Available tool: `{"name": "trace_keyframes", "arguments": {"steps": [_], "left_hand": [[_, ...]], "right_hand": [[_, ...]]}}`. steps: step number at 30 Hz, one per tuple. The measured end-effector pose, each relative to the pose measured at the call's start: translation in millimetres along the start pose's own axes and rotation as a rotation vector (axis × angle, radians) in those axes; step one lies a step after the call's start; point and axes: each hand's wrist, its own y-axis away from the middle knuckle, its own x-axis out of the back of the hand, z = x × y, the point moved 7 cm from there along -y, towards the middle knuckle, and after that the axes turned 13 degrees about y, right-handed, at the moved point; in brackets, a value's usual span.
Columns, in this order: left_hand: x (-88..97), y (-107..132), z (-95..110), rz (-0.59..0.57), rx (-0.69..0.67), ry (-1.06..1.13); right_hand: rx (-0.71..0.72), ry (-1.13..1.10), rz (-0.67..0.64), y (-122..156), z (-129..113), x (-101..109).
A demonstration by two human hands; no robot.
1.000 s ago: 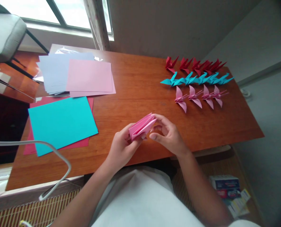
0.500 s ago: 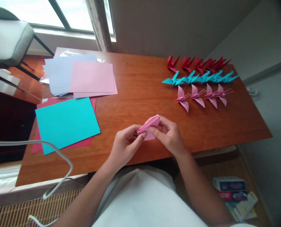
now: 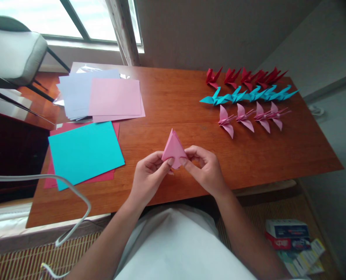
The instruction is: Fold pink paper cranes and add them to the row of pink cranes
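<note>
A folded pink paper piece (image 3: 173, 148), pointed like a triangle with its tip away from me, is pinched between both hands above the wooden table (image 3: 173, 101). My left hand (image 3: 148, 175) grips its lower left corner with thumb and fingers closed. My right hand (image 3: 204, 168) pinches its lower right corner. At the far right lie rows of finished paper cranes: red ones (image 3: 243, 76), teal ones (image 3: 249, 95) and pink ones (image 3: 250, 116).
Flat sheets lie on the table's left: a teal sheet (image 3: 85, 151) over red ones, and a pale pink sheet (image 3: 114, 97) over pale blue sheets (image 3: 74, 93). A white cable (image 3: 74, 190) loops at the near left. A chair (image 3: 12, 50) stands by the window. Boxes (image 3: 289, 237) sit on the floor.
The pink paper went from a loose, opened-up fold held edge-on to a flat triangle standing point-up between both hands. The camera view shifted slightly.
</note>
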Motion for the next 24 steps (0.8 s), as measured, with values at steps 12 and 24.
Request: {"name": "trace_keyframes", "arguments": {"steps": [12, 24], "left_hand": [[-5.8, 3.9, -13.4, -0.142, 0.183, 0.188], [-13.0, 2.7, -12.2, -0.141, 0.228, -0.015]], "right_hand": [[0.048, -0.041, -0.079, 2.7, -10.5, 1.9], [0.053, 0.124, -0.183, -7.3, -6.7, 11.1]]}}
